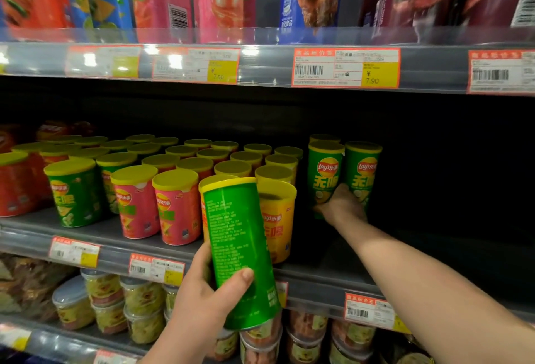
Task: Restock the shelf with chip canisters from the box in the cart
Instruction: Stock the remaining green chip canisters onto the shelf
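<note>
Item: tall green cardboard chip canister with yellow lid was clasped, tilted, in the left hand before the grey metal shelf, presumably queued for placing (print side outward), while the right hand met a shelved green canister at its base, grip indiscernible.

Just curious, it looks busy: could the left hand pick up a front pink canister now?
Probably not: the left hand is wrapped round a green canister, though the pink canister stands unblocked nearby.

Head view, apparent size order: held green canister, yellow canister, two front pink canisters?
1. Held green canister, though nearest the camera.
2. Yellow canister, partly hidden.
3. Left pink canister and right pink canister: alike, unranked.
</note>
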